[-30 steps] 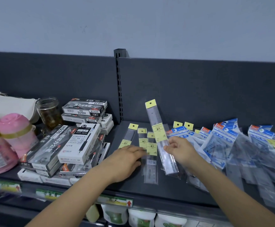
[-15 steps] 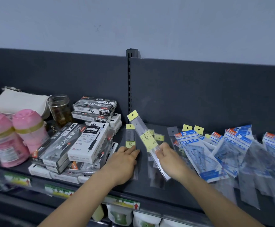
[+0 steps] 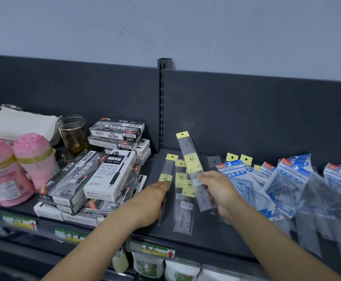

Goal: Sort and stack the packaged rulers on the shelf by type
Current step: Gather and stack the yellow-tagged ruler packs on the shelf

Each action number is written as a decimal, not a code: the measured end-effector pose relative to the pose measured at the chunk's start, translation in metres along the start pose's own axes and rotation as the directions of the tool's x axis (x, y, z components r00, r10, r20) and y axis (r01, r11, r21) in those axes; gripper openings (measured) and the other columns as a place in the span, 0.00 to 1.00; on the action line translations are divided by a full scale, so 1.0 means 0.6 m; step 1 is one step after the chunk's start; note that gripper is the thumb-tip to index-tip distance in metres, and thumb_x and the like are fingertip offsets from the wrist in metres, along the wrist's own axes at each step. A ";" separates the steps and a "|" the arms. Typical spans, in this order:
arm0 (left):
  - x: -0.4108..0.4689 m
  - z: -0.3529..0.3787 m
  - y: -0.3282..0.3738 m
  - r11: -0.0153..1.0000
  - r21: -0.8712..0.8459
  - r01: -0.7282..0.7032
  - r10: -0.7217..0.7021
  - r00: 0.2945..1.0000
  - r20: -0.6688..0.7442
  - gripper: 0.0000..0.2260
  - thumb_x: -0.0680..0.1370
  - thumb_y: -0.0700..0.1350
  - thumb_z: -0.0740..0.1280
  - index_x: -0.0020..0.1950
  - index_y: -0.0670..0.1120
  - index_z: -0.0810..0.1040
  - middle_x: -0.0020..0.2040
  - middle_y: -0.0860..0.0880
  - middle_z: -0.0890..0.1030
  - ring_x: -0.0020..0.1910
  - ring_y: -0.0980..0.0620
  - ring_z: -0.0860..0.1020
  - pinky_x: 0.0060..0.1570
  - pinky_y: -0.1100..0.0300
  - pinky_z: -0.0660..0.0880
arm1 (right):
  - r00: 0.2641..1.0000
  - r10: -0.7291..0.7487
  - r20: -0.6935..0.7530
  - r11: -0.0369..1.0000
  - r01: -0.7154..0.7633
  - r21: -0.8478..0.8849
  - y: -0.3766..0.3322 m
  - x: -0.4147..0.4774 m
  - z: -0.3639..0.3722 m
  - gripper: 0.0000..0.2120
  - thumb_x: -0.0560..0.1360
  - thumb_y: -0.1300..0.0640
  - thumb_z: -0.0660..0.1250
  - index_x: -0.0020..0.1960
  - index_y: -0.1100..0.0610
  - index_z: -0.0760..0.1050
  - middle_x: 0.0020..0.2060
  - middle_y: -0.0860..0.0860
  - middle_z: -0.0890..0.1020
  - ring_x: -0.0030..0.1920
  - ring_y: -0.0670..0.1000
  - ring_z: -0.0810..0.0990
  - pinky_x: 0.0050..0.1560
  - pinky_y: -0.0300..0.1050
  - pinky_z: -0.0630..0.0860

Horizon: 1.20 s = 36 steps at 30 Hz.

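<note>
My right hand (image 3: 216,191) grips a long clear ruler pack with a yellow tab (image 3: 189,157), tilted up off the dark shelf (image 3: 202,234). My left hand (image 3: 151,201) lies flat on the lower part of another yellow-tab ruler pack (image 3: 168,169) at the left of the row. Between my hands, two or three more yellow-label ruler packs (image 3: 182,191) lie side by side on the shelf. To the right, several blue-headed geometry set packs (image 3: 283,179) lie fanned and overlapping, with yellow tabs (image 3: 239,158) poking out behind them.
Stacked black and white pen boxes (image 3: 96,175) crowd the shelf just left of the rulers. A glass jar (image 3: 73,134), pink bottles (image 3: 33,159) and a white pouch (image 3: 23,122) stand further left. A slotted upright (image 3: 161,106) divides the back panel. Price labels (image 3: 152,250) line the front edge.
My right hand has swung the held ruler pack from leaning left to nearly upright, a little further right. My left hand stays flat on the leftmost pack.
</note>
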<state>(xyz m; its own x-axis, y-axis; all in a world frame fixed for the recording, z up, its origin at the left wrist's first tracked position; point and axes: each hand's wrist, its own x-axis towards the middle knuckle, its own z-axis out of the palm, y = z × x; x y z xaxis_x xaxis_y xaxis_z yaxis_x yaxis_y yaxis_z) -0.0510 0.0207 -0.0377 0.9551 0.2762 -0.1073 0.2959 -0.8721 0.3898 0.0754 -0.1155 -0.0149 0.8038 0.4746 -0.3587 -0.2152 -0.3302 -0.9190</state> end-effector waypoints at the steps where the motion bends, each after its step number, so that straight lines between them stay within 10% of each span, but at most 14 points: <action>1: -0.003 -0.006 0.006 0.999 -0.052 0.003 -0.006 0.998 -0.056 0.32 0.75 0.29 0.53 0.77 0.48 0.54 0.77 0.48 0.58 0.75 0.50 0.59 0.71 0.62 0.57 | 1.000 0.015 0.013 1.000 -0.016 0.023 -0.002 -0.001 0.001 0.05 0.79 0.59 0.63 0.49 0.57 0.77 0.40 0.52 0.82 0.35 0.48 0.79 0.29 0.38 0.72; 8: -0.011 -0.069 0.012 0.983 -0.176 0.040 -0.101 0.931 -0.350 0.14 0.80 0.37 0.59 0.63 0.43 0.77 0.60 0.44 0.80 0.60 0.46 0.76 0.55 0.63 0.69 | 0.995 -0.009 0.095 1.000 0.007 0.018 0.007 -0.007 0.060 0.13 0.72 0.64 0.71 0.53 0.56 0.72 0.36 0.53 0.80 0.24 0.45 0.73 0.23 0.37 0.67; 17: 0.038 -0.063 -0.006 0.979 -0.046 0.199 -0.203 0.973 -0.109 0.08 0.77 0.40 0.60 0.42 0.43 0.78 0.47 0.43 0.81 0.49 0.43 0.78 0.45 0.57 0.72 | 0.967 -0.202 0.158 0.881 0.249 -0.401 0.025 -0.015 0.133 0.18 0.68 0.58 0.75 0.52 0.55 0.69 0.45 0.55 0.82 0.34 0.54 0.80 0.33 0.49 0.80; 24: 0.055 -0.040 -0.003 0.970 0.013 0.242 -0.241 0.970 -0.019 0.05 0.75 0.42 0.64 0.46 0.43 0.77 0.50 0.43 0.80 0.50 0.44 0.78 0.45 0.58 0.72 | 0.924 -0.317 0.215 0.559 0.365 -0.745 0.012 -0.047 0.106 0.14 0.70 0.46 0.71 0.38 0.50 0.68 0.42 0.49 0.77 0.43 0.53 0.76 0.38 0.45 0.71; 30: 0.056 -0.031 -0.006 0.983 0.019 0.184 -0.184 0.983 -0.013 0.16 0.73 0.48 0.71 0.58 0.44 0.78 0.55 0.45 0.78 0.55 0.46 0.76 0.52 0.57 0.73 | 0.950 -0.295 0.099 0.485 0.238 -0.841 0.009 -0.018 0.046 0.33 0.70 0.40 0.71 0.70 0.51 0.66 0.65 0.50 0.69 0.66 0.53 0.67 0.60 0.52 0.71; 36: 0.055 -0.026 -0.008 0.994 0.011 0.112 -0.112 0.993 -0.028 0.25 0.75 0.46 0.70 0.72 0.46 0.68 0.74 0.47 0.64 0.72 0.46 0.64 0.70 0.57 0.62 | 0.953 -0.252 0.168 0.442 0.267 -0.856 0.025 -0.011 0.040 0.40 0.69 0.39 0.70 0.75 0.52 0.60 0.71 0.51 0.66 0.70 0.54 0.62 0.66 0.52 0.65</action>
<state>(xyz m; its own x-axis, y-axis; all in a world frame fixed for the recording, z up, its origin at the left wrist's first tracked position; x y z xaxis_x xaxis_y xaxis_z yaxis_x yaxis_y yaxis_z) -0.0208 0.0403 -0.0286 0.9152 0.3834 -0.1242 0.4014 -0.8398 0.3656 0.0533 -0.1042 -0.0303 0.7272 0.6724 -0.1380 0.5949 -0.7177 -0.3619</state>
